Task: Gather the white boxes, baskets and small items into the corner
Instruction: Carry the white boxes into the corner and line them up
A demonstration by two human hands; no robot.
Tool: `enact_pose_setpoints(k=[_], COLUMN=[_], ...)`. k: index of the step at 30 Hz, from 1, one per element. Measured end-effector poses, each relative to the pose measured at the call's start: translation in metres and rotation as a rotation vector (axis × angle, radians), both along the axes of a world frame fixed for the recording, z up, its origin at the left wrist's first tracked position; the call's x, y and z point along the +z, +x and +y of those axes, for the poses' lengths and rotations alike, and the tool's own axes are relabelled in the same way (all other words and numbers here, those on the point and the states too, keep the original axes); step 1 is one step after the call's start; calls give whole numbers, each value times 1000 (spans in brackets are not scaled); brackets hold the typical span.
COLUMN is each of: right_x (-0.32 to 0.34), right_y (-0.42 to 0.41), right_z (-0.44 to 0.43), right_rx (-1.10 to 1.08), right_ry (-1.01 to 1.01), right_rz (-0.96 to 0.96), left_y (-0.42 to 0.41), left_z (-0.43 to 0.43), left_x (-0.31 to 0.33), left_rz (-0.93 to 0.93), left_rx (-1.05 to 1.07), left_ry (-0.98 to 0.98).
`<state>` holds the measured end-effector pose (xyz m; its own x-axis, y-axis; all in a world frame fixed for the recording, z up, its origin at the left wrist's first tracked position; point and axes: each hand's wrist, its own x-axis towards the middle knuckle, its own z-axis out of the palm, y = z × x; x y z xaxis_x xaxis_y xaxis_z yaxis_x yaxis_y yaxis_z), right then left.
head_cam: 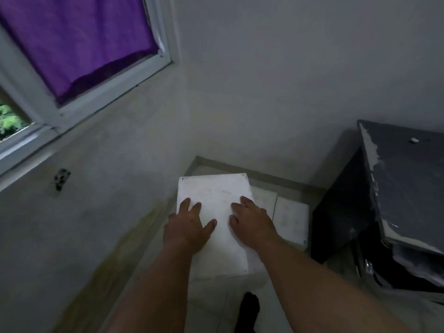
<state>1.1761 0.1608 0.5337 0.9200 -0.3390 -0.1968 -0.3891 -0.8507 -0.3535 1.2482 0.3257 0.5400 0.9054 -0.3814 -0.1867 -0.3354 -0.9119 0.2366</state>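
Observation:
A tall white box (216,193) stands on the floor in the room's corner, its flat top facing me. My left hand (189,227) lies flat on the near left part of that top, fingers spread. My right hand (252,222) rests on the near right part, fingers spread over the edge. Neither hand grips anything. Two lower white boxes sit right of the tall one: one (264,200) partly hidden behind it, the other (292,222) beside the dark cabinet.
A dark cabinet (396,188) with a peeling grey top stands at the right, close to the boxes. A wall with a socket (61,179) and a window with a purple curtain (72,39) is on the left. A dark foot (248,308) shows on the tiled floor below.

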Motion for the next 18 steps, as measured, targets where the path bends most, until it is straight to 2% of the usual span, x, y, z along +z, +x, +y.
enact_pose_setpoints(k=[11, 18], right_x=[-33, -66], right_y=[164, 253], right_z=[-104, -141], right_rx=[17, -121], right_ry=[75, 160], right_rz=[128, 179], left_y=[158, 269], left_z=[-99, -142], left_x=[-50, -81], left_rz=[141, 200], left_rx=[-1, -119], left_ry=[40, 50])
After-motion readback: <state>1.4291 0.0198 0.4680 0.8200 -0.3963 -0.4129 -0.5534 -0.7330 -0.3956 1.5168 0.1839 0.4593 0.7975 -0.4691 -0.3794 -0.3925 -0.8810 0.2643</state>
